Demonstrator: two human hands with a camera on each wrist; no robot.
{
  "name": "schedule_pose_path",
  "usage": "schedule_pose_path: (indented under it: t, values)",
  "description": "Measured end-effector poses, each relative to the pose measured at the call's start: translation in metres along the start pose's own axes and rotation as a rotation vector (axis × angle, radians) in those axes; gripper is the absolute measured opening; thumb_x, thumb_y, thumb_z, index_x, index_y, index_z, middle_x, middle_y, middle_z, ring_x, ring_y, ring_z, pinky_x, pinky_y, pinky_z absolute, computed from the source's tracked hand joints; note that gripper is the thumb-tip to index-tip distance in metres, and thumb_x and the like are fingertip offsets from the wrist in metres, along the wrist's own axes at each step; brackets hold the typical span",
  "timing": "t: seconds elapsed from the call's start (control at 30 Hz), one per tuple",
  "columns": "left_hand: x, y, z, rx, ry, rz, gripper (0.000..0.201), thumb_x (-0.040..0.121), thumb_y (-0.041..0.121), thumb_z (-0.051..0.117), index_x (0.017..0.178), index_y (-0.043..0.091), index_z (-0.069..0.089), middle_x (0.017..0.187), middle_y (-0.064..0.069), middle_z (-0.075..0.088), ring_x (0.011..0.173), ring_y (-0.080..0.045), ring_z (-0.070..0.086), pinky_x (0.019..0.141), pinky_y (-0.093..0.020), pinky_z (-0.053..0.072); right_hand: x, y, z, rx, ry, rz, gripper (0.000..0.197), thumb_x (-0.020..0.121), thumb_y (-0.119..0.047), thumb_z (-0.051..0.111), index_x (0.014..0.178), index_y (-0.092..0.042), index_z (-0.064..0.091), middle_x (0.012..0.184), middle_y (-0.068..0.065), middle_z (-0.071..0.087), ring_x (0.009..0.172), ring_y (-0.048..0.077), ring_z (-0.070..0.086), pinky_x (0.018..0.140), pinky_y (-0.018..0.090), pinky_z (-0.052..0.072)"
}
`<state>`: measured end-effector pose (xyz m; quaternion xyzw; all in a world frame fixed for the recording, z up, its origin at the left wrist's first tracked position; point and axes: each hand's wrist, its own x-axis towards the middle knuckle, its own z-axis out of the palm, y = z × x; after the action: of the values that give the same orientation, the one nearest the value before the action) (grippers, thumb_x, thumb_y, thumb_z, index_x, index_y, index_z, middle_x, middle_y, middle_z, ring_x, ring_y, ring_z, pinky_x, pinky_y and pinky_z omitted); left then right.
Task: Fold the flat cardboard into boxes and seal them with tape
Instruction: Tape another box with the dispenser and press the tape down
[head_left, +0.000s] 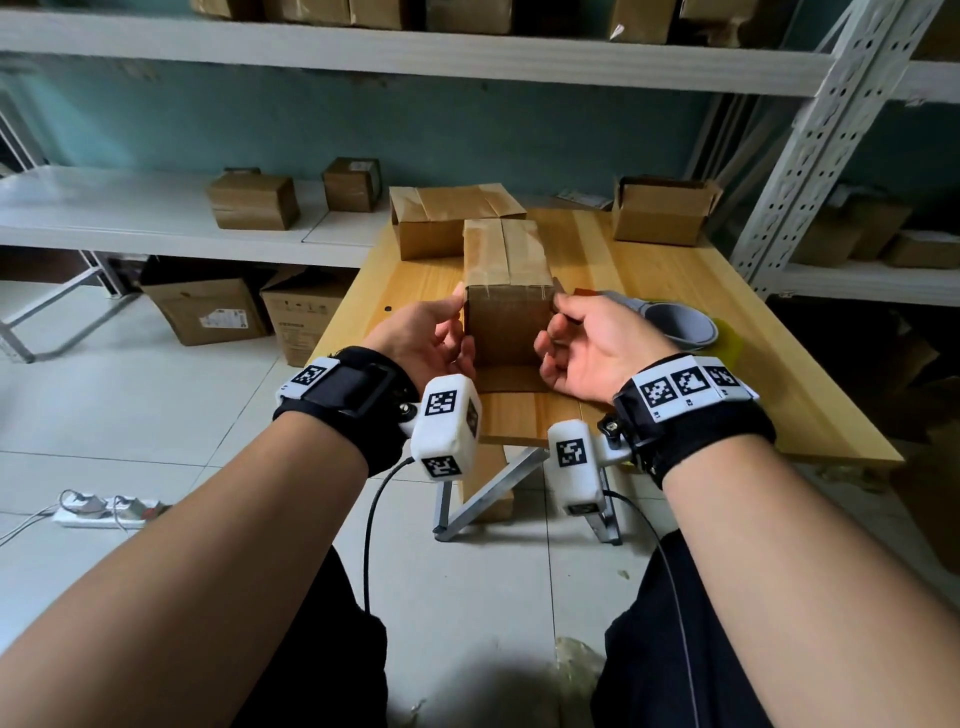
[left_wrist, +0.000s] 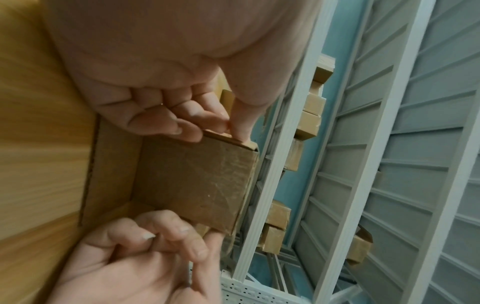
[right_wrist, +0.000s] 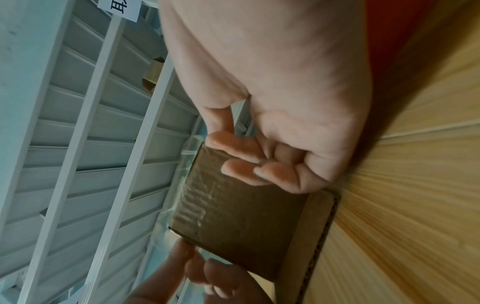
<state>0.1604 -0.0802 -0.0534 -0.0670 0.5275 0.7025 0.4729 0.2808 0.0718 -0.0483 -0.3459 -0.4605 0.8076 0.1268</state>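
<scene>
A small brown cardboard box (head_left: 506, 306) stands on the wooden table (head_left: 675, 291), its top seam covered with clear tape. One loose flap (head_left: 506, 383) lies flat on the table in front of it. My left hand (head_left: 460, 322) holds the box's left edge, thumb on the upper corner and fingers curled by the side. In the left wrist view the left hand (left_wrist: 221, 125) pinches that edge of the box (left_wrist: 197, 181). My right hand (head_left: 553, 322) grips the right edge. The right wrist view shows the right hand (right_wrist: 241, 156) with fingers curled on the box (right_wrist: 241, 222) front.
A bigger taped box (head_left: 447, 223) sits right behind the small one. An open box (head_left: 660, 213) stands at the table's back right. A grey round object (head_left: 680, 325) lies right of my right hand. Shelves with boxes (head_left: 254, 202) run along the wall.
</scene>
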Motion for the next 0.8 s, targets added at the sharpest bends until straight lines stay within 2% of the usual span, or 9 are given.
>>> schedule_pose_path:
  t: [0.13, 0.23, 0.3, 0.4, 0.5, 0.57, 0.63, 0.7, 0.8]
  values:
    - [0.000, 0.004, -0.005, -0.014, -0.026, -0.078, 0.032, 0.090, 0.036, 0.078, 0.081, 0.014, 0.056, 0.070, 0.002, 0.055, 0.056, -0.014, 0.057, 0.049, -0.025, 0.050, 0.001, 0.001, -0.004, -0.008, -0.019, 0.069, 0.030, 0.105, -0.035, 0.060, 0.083, -0.015, 0.063, 0.065, -0.006, 0.062, 0.067, 0.012, 0.060, 0.063, 0.027, 0.043]
    - [-0.001, 0.005, -0.005, -0.010, -0.023, -0.077, 0.028, 0.091, 0.034, 0.077, 0.094, 0.014, 0.057, 0.071, 0.001, 0.055, 0.057, -0.013, 0.057, 0.045, -0.026, 0.049, 0.003, 0.003, -0.003, 0.045, 0.000, 0.090, 0.029, 0.103, -0.034, 0.064, 0.079, -0.018, 0.060, 0.062, -0.007, 0.056, 0.062, 0.011, 0.055, 0.062, 0.026, 0.039]
    - [-0.001, 0.004, -0.004, 0.009, -0.016, -0.049, 0.029, 0.092, 0.035, 0.077, 0.104, 0.016, 0.059, 0.067, 0.002, 0.055, 0.060, -0.010, 0.055, 0.048, -0.024, 0.048, 0.004, 0.005, -0.001, 0.080, 0.016, 0.066, 0.027, 0.102, -0.032, 0.066, 0.078, -0.020, 0.060, 0.061, -0.007, 0.052, 0.061, 0.010, 0.051, 0.062, 0.025, 0.036]
    - [0.002, 0.000, -0.002, -0.027, -0.007, -0.006, 0.031, 0.088, 0.040, 0.080, 0.100, 0.017, 0.062, 0.063, 0.003, 0.057, 0.062, -0.008, 0.053, 0.061, -0.019, 0.044, 0.006, 0.004, 0.005, 0.077, 0.065, -0.007, 0.018, 0.101, -0.029, 0.069, 0.083, -0.026, 0.067, 0.066, -0.007, 0.053, 0.062, 0.009, 0.051, 0.062, 0.023, 0.036]
    - [0.003, -0.004, 0.003, 0.003, 0.025, 0.121, 0.029, 0.089, 0.042, 0.079, 0.092, 0.017, 0.066, 0.069, 0.004, 0.062, 0.069, -0.008, 0.056, 0.066, -0.019, 0.043, 0.007, 0.001, 0.009, -0.037, 0.147, -0.140, 0.011, 0.099, -0.023, 0.071, 0.091, -0.028, 0.076, 0.085, -0.004, 0.069, 0.074, 0.014, 0.061, 0.061, 0.024, 0.046]
    - [0.003, -0.007, 0.004, 0.086, 0.065, 0.284, 0.020, 0.094, 0.035, 0.077, 0.105, 0.019, 0.072, 0.090, 0.004, 0.070, 0.086, -0.011, 0.063, 0.070, -0.023, 0.049, 0.011, 0.003, 0.008, -0.136, 0.222, -0.246, 0.014, 0.095, -0.025, 0.077, 0.083, -0.031, 0.080, 0.106, 0.003, 0.076, 0.096, 0.020, 0.070, 0.074, 0.030, 0.058]
    - [0.003, -0.009, 0.002, 0.103, 0.098, 0.441, 0.023, 0.094, 0.029, 0.078, 0.116, 0.021, 0.073, 0.108, 0.002, 0.076, 0.105, -0.015, 0.069, 0.083, -0.030, 0.055, 0.011, 0.006, 0.006, -0.148, 0.222, -0.309, 0.010, 0.092, -0.024, 0.080, 0.084, -0.030, 0.081, 0.110, 0.005, 0.078, 0.111, 0.025, 0.071, 0.092, 0.040, 0.060]
    - [0.000, -0.011, -0.001, 0.104, 0.090, 0.535, 0.025, 0.096, 0.027, 0.076, 0.118, 0.018, 0.073, 0.112, -0.002, 0.078, 0.109, -0.017, 0.072, 0.093, -0.033, 0.058, 0.009, 0.009, 0.003, -0.083, 0.144, -0.335, 0.009, 0.094, -0.015, 0.077, 0.097, -0.023, 0.081, 0.110, 0.002, 0.079, 0.114, 0.024, 0.071, 0.098, 0.042, 0.058]
    - [-0.005, -0.010, -0.001, 0.142, 0.081, 0.586, 0.026, 0.100, 0.027, 0.070, 0.122, 0.014, 0.069, 0.113, -0.003, 0.078, 0.108, -0.016, 0.074, 0.095, -0.033, 0.059, 0.001, 0.008, 0.001, -0.088, 0.066, -0.351, 0.018, 0.099, -0.018, 0.072, 0.117, -0.018, 0.073, 0.115, 0.001, 0.078, 0.110, 0.020, 0.073, 0.100, 0.040, 0.057]
